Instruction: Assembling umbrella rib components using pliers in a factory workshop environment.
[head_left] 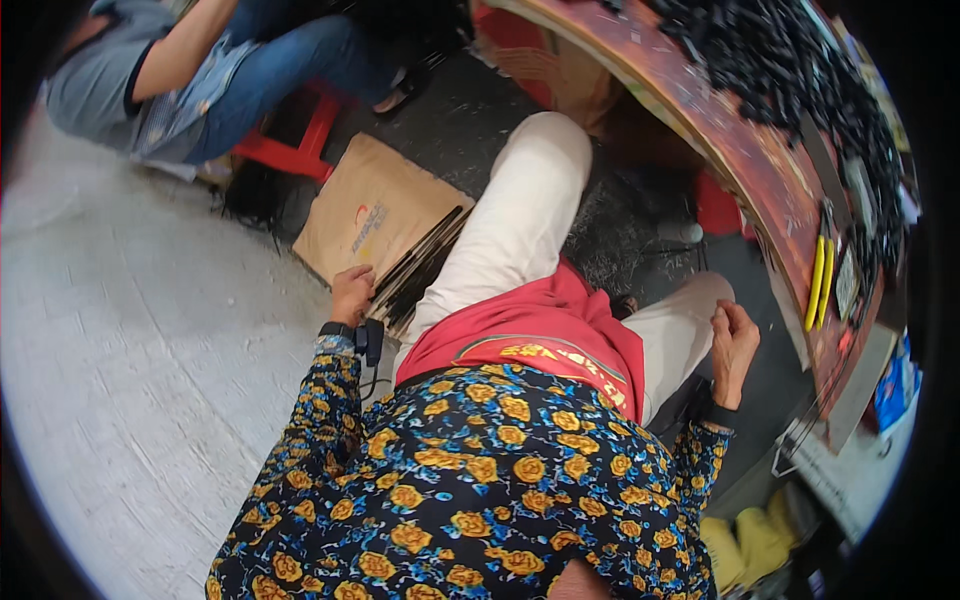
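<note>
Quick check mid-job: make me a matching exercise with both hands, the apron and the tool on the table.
1. Left hand
2. Right hand
3. Apron
4. Tool on the table

A. Yellow handles
B. By the right knee
C. Red
D. At the cardboard's edge

Pairs: 1-D, 2-B, 3-C, 4-A

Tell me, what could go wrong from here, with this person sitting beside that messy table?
The yellow-handled pliers lie near the edge of the table, so a bump might knock them off. The big heap of loose black pieces could spill if jostled. The left hand is right by the edge of the cardboard stack; it might shift the cardboard or scrape a finger.
</note>
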